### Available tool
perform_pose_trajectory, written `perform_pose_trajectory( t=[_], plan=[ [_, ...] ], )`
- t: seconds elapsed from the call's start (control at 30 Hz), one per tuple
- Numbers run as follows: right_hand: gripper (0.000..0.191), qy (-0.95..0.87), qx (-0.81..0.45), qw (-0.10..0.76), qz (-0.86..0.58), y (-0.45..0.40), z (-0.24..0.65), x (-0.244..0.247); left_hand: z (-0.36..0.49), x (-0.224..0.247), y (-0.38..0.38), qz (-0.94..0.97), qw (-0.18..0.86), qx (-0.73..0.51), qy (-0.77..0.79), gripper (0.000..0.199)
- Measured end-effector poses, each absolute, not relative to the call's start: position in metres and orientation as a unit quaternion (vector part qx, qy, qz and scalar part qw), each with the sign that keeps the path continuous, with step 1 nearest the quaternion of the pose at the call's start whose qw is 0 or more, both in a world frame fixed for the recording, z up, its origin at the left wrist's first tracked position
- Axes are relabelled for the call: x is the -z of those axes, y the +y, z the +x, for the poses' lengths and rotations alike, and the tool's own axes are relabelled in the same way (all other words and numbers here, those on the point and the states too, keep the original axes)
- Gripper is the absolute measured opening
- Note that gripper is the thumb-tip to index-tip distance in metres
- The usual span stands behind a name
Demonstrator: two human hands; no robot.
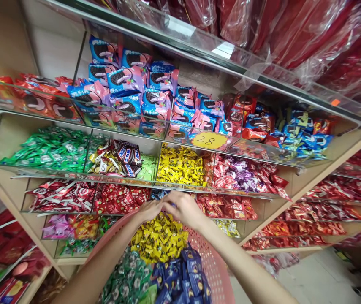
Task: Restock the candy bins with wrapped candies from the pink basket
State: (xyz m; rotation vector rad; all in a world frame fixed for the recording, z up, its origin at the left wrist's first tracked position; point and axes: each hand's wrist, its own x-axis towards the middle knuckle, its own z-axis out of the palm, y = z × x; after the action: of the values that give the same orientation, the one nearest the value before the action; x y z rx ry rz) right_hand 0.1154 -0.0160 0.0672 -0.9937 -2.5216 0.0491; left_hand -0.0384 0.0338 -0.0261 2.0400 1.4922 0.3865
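My left hand (150,210) and my right hand (183,207) meet at the front of a lower shelf, over the far rim of a pink perforated basket (215,261). Their fingers are curled in close to each other. A bit of blue shows by the right fingers, but what they hold is largely hidden. Behind them, blue-wrapped candies (158,194) lie in a compartment. Inside the basket are yellow-wrapped candies (159,238) at the far side, green-wrapped candies (126,276) at the near left and dark blue packets (185,278) at the near right.
Clear-fronted shelves hold blue-and-pink cookie packs (126,80), green candies (53,147), yellow candies (180,164) and red packets (120,198). A yellow "28" tag (210,140) hangs on one shelf front. Plastic-wrapped red goods (278,33) fill the top. More shelves (332,190) stand right.
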Motion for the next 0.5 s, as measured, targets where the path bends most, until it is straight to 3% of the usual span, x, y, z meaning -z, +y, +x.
perform_pose_trajectory(
  t=[0.17, 0.5],
  plan=[
    [0.012, -0.856, 0.062, 0.236, -0.456, 0.032, 0.135, -0.102, -0.035, 0.017, 0.029, 0.752, 0.278, -0.119, 0.586, 0.083],
    [0.012, -0.883, 0.189, 0.052, -0.427, 0.071, 0.128, -0.109, -0.035, 0.017, 0.03, 0.746, 0.274, -0.122, 0.594, 0.086]
  ],
)
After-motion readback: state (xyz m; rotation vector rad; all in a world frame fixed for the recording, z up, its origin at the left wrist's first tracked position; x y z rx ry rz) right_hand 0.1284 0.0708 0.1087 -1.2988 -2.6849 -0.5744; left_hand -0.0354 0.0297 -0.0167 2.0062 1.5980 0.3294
